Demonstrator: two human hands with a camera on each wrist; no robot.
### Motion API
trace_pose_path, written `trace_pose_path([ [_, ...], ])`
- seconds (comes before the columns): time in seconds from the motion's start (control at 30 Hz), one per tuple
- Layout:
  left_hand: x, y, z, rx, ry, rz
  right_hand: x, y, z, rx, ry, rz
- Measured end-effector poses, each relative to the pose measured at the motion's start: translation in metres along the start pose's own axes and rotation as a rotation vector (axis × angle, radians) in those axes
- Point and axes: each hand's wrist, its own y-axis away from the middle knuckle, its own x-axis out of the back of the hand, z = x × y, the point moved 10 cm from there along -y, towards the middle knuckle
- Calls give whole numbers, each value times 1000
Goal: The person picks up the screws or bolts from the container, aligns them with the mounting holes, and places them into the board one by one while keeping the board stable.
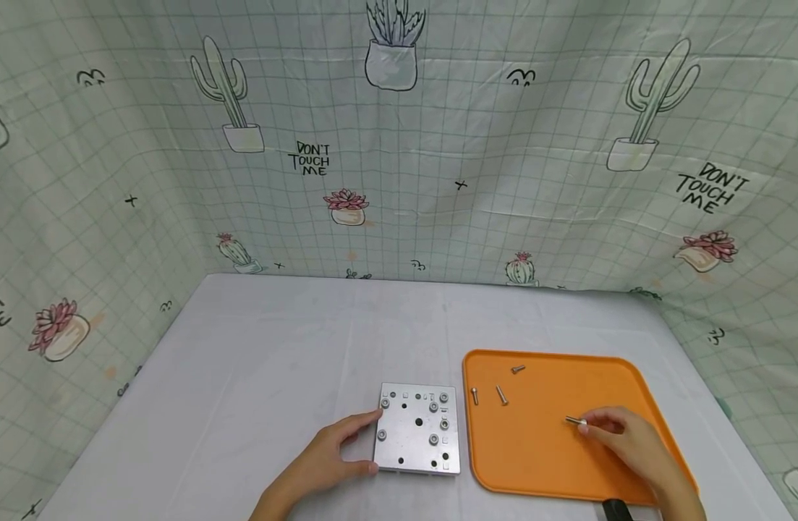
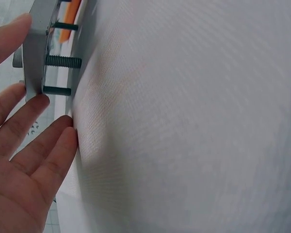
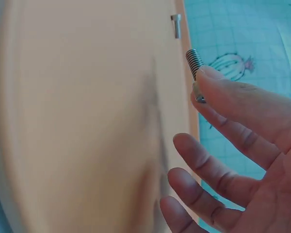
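Note:
A square silver metal plate (image 1: 412, 427) with holes stands on the table, several socket-head screws set in its top. In the left wrist view, threaded shanks (image 2: 63, 61) of screws stick out beneath it. My left hand (image 1: 327, 456) touches the plate's left edge, index fingertip higher up and thumb near the lower corner, fingers mostly straight. Above the orange tray (image 1: 535, 463), my right hand (image 1: 626, 438) pinches a screw (image 3: 195, 63) between thumb and index finger. Its threaded end points left in the head view. The other right fingers are spread apart, holding nothing.
Three loose screws lie in the tray: one near its left edge (image 1: 474, 396), another screw (image 1: 501, 395) beside it, and a third screw (image 1: 518, 369) farther back. A black object (image 1: 616, 509) shows at the tray's front edge. Patterned cloth (image 1: 399, 181) hangs around the white table (image 1: 275, 362).

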Motion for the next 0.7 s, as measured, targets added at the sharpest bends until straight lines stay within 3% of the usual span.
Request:
trace_pose_path([
  [0.2,0,1,1,7,5,-3,6,7,-22,92,71,89],
  [0.43,0,0,1,5,-11,4,13,24,-73,330,48,258],
  [0.7,0,0,-1,-2,-26,11,6,40,-114,437,42,299],
])
